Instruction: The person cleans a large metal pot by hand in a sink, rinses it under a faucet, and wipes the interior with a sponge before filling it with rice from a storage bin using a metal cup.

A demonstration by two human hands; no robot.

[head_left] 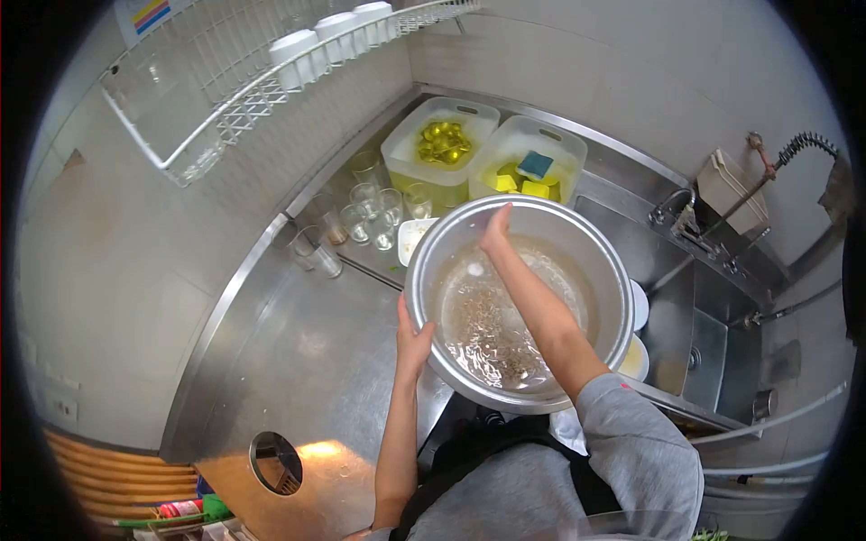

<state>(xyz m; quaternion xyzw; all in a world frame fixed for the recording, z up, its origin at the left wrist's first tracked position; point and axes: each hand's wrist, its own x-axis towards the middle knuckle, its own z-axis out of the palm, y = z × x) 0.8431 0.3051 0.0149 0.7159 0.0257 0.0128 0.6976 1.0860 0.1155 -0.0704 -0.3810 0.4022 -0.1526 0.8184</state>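
Observation:
A large round metal pot [618, 298] with cloudy water in it is held above the front edge of the sink counter. My left hand [413, 341] grips its left rim, the thumb on the rim and the other fingers hidden on the outside. Reaching across the pot, my right hand [497, 227] is closed on the far rim. A small white dish [412, 236] sits just beyond the pot's left side. Behind the pot stand two translucent tubs of yellow liquid, one with yellow items [444, 142], the other with sponges [535, 165].
Several drinking glasses [364, 203] stand at the left of the tubs. The sink [708, 361], with a faucet [672, 212] and spray hose, lies to the right. A wire rack [244, 113] with white cups hangs at upper left. The steel counter [307, 361] has a round hole.

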